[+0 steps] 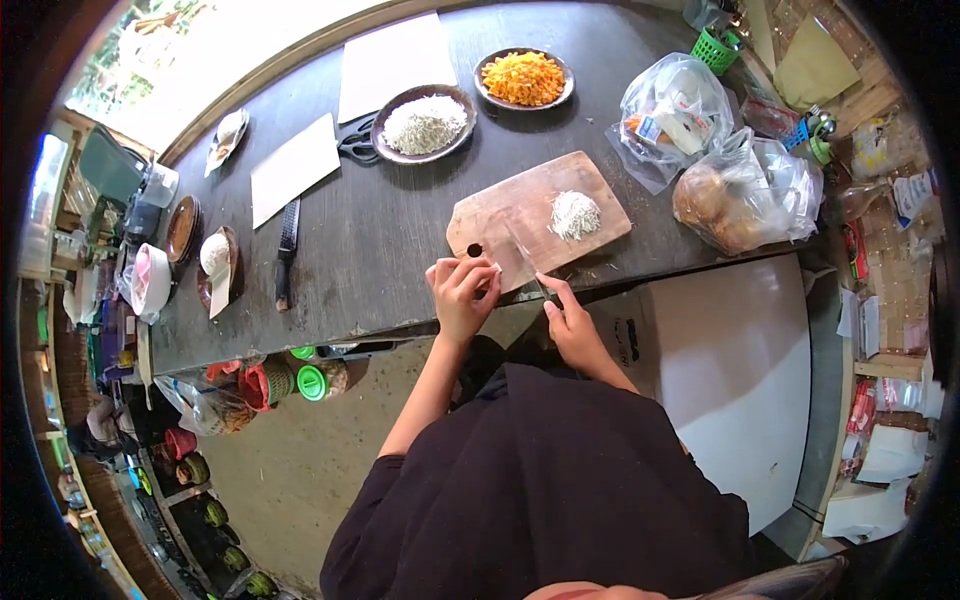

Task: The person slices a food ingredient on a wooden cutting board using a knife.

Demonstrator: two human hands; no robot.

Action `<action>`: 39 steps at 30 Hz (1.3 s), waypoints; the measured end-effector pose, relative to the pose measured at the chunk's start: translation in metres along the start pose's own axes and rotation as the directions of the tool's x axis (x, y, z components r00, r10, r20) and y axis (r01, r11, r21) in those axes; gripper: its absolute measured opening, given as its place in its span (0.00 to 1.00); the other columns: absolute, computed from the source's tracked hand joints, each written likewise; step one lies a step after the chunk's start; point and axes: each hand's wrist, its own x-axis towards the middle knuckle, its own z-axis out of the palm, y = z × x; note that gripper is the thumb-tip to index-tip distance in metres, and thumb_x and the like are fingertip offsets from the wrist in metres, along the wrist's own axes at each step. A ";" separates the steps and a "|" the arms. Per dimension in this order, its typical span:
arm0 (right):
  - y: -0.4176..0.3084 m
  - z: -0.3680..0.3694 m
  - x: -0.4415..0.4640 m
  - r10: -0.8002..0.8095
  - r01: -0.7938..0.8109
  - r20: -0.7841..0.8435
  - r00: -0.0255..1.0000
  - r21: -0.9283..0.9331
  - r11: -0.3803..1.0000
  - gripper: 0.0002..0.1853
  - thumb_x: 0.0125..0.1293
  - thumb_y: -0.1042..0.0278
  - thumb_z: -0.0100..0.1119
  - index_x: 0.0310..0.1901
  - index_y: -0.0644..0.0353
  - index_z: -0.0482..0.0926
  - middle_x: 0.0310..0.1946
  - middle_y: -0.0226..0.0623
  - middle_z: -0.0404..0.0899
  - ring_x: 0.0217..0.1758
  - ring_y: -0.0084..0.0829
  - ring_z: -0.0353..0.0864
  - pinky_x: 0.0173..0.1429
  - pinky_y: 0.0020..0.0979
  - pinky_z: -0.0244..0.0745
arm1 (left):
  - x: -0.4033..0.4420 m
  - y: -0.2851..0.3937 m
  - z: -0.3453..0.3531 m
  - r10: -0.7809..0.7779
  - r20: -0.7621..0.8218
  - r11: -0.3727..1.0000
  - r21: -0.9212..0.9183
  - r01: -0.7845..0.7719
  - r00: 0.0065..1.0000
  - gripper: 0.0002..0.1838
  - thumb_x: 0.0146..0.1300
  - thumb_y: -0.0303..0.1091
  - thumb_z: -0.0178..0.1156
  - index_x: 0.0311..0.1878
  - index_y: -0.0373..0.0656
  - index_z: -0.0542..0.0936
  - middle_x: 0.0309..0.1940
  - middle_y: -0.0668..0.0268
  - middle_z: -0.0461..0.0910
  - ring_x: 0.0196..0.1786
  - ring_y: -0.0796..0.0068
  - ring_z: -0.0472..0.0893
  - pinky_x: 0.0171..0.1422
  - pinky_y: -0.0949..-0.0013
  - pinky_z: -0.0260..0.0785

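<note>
A knife (522,246) is in my right hand (568,322), its blade lying over the wooden cutting board (490,220) and pointing away from me. My left hand (463,293) is closed at the board's near left edge, beside the hole. Something small and whitish shows at its fingertips, too little to name. On the right half of the board sits a small pile of white shreds (575,215). A few loose bits lie near the board's front edge.
Behind the board stand a bowl of white shreds (425,124) and a bowl of orange pieces (525,79). Plastic bags (750,190) crowd the right. To the left are another knife (287,255), paper sheets (296,170) and a white bowl (151,280). The table's front edge runs under my hands.
</note>
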 end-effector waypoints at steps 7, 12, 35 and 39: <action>-0.006 -0.007 0.000 0.044 -0.053 0.067 0.997 0.138 0.989 0.23 0.77 0.69 0.44 0.72 0.50 0.64 0.44 0.44 0.80 0.31 0.27 0.73 0.45 0.33 0.72 | 0.001 0.001 -0.001 -0.003 0.009 1.000 0.004 0.003 1.000 0.07 0.51 0.32 0.74 0.32 0.51 0.84 0.38 0.78 0.85 0.43 0.71 0.76 0.54 0.63 0.59; -0.005 0.002 -0.003 -0.023 0.008 0.086 0.996 0.168 0.986 0.23 0.77 0.70 0.44 0.72 0.52 0.64 0.50 0.43 0.78 0.33 0.25 0.72 0.46 0.30 0.72 | 0.001 0.002 -0.003 -0.003 0.019 1.000 0.005 0.003 1.000 0.07 0.51 0.31 0.74 0.32 0.50 0.85 0.38 0.76 0.85 0.43 0.70 0.76 0.54 0.64 0.60; -0.006 0.006 -0.009 -0.055 0.065 -0.066 0.996 0.161 0.985 0.22 0.80 0.68 0.42 0.72 0.49 0.63 0.13 0.21 0.59 0.12 0.13 0.56 0.15 0.20 0.53 | 0.004 0.001 -0.005 0.009 0.007 0.997 -0.077 -0.008 1.000 0.07 0.51 0.31 0.72 0.31 0.50 0.82 0.37 0.78 0.83 0.44 0.70 0.75 0.53 0.63 0.60; 0.001 0.006 -0.016 -0.304 0.291 -0.068 0.950 -0.157 0.944 0.22 0.75 0.68 0.49 0.69 0.49 0.67 0.52 0.48 0.83 0.38 0.49 0.85 0.43 0.38 0.75 | 0.003 -0.001 -0.001 0.024 0.002 0.998 -0.064 -0.023 1.000 0.07 0.51 0.31 0.72 0.32 0.50 0.83 0.37 0.77 0.83 0.42 0.70 0.76 0.52 0.63 0.60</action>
